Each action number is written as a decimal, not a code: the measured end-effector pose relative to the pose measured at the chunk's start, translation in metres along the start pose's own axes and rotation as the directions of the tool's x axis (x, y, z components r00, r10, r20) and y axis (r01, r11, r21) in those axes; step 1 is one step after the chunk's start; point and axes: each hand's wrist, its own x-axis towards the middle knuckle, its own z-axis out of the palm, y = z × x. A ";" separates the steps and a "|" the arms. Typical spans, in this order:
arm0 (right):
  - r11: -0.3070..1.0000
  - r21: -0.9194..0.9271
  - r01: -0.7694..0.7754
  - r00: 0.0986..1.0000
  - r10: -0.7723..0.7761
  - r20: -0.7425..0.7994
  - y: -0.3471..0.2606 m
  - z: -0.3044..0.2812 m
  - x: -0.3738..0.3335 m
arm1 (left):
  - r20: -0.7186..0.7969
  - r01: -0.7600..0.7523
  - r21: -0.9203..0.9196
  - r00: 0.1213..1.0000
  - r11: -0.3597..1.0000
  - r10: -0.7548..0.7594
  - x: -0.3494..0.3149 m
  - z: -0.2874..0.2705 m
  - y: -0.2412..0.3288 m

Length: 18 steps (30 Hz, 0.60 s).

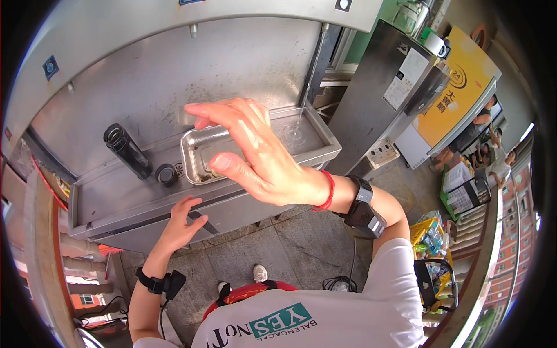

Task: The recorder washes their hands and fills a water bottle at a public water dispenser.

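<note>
My right hand [255, 152], wet and shiny, is raised over the metal sink trough with its thumb and fingers apart and nothing in it. Part of a rectangular metal tray [187, 152] in the trough is hidden behind it. Lower down at the left, my left hand [178, 225] hovers by the trough's front edge, empty, fingers spread. A black bottle [129, 152] without a lid leans in the trough [110, 200]. Beside it lies a round black cap [166, 175], close to a drain strainer [179, 169].
From a tap [325, 27] at the far right, water runs into the trough. A steel cabinet [371, 87] and a yellow-fronted fridge [455, 87] stand to the right. Several people are farther off. A yellow crate [442, 255] of bottles sits on the floor.
</note>
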 end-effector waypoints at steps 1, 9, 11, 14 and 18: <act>0.998 0.023 0.061 0.998 -0.060 -0.010 -0.004 0.004 0.002 | 0.001 0.010 -0.001 1.000 1.000 -0.010 -0.005 -0.001 0.000; 0.971 0.232 0.057 0.998 -0.063 0.016 -0.027 0.034 0.014 | -0.003 0.054 -0.074 0.999 0.996 -0.054 -0.040 -0.007 -0.004; 0.966 0.250 0.061 0.998 -0.067 0.015 -0.032 0.041 0.016 | -0.014 0.055 -0.093 0.998 0.994 -0.057 -0.049 -0.008 -0.008; 0.967 0.249 0.058 0.996 -0.073 0.053 -0.041 0.049 0.019 | -0.013 0.056 -0.121 0.998 0.991 -0.058 -0.062 -0.013 -0.011; 0.962 0.274 0.017 0.990 -0.054 0.129 -0.050 0.061 0.018 | 0.024 0.089 -0.184 0.996 0.979 -0.086 -0.078 -0.020 -0.031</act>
